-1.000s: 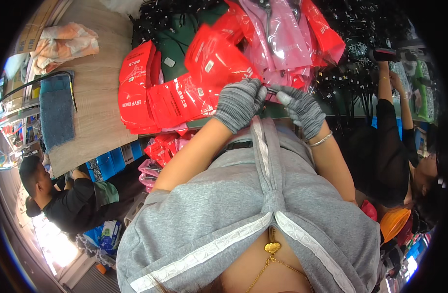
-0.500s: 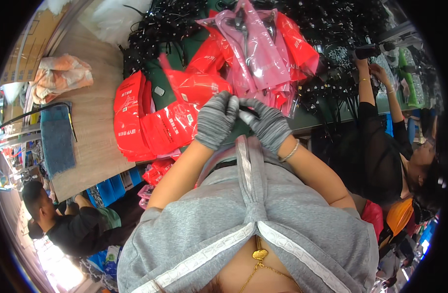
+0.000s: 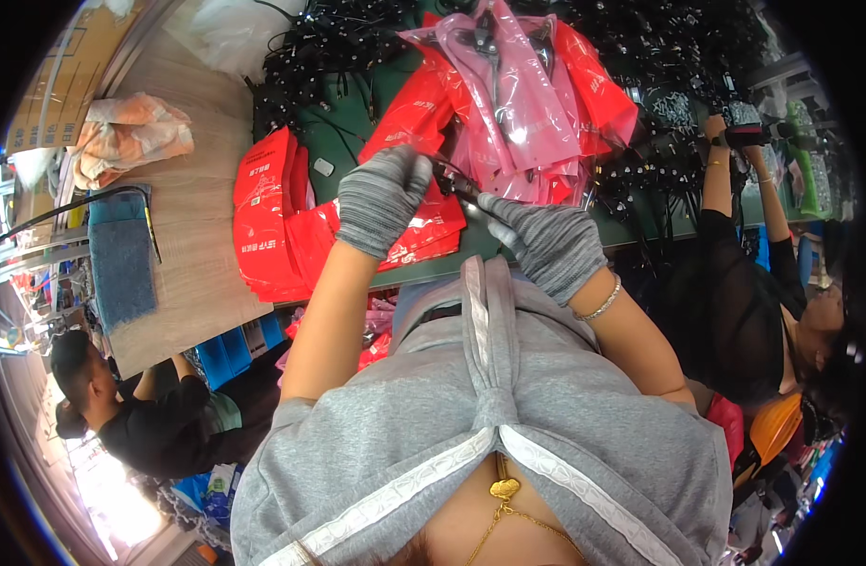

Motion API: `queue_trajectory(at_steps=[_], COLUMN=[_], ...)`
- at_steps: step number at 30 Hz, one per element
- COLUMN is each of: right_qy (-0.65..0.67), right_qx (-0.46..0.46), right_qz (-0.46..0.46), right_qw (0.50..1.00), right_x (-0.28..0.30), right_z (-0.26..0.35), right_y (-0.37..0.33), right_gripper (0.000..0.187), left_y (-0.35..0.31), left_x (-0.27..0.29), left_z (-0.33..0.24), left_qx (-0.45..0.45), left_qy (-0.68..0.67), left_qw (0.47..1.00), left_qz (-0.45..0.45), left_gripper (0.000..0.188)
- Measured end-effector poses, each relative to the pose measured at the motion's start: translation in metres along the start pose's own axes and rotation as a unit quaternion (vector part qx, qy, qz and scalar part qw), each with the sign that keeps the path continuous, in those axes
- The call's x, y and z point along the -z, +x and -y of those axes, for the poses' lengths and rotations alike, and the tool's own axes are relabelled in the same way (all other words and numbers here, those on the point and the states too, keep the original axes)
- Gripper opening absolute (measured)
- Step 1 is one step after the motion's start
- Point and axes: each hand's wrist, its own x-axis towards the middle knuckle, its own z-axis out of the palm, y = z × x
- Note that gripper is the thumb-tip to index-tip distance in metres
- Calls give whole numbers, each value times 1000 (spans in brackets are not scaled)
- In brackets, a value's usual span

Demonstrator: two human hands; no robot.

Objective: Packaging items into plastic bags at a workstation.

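Observation:
In grey knitted gloves, both hands are raised over the near edge of the green table, a short gap between them. A thin black cable (image 3: 458, 185) spans that gap. My left hand (image 3: 381, 200) is closed on its left end, fingers pressed together. Lower and to the right, my right hand (image 3: 549, 241) grips the other end, which its fingers partly hide. Flat red plastic bags (image 3: 431, 226) lie just beneath the cable. A stack of red bags (image 3: 266, 212) sits left of my left hand. Ahead, pink translucent bags (image 3: 518, 104) with dark items inside lie heaped.
Tangled black cables with shiny ends (image 3: 673, 57) cover the table's back and right. A wooden board (image 3: 201, 222) at left carries an orange-white cloth (image 3: 135, 137) and a blue-grey mat (image 3: 121, 255). One co-worker (image 3: 744, 292) works at right, another person (image 3: 145, 415) at lower left.
My hands have moved apart, the left one leftward, the right one right and down. The black cable now shows between them. The red bag that stood up near my left hand no longer does.

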Motion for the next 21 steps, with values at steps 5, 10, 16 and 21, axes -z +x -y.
queue_trajectory(at_steps=[5,10,16,21], right_qy=[93,130,624,773], right_qx=[-45,108,-30,-222], right_qz=[24,-121,-76,199], right_qw=[994,978,777,559], right_x=[-8,-81,-22,-38], right_z=[11,-51,-17,-49], right_y=[10,41,35,39], right_gripper=[40,41,39,36], left_y=[-21,-51,-10,4], left_x=[-17,-10,15,34], left_z=[-21,-62,7,53], left_qx=[-28,108,218,150], left_qy=[-203,-520,-684,-738], left_qw=[976,824,693,656], left_qz=[79,196,-65,-52], left_gripper=[19,31,25,22])
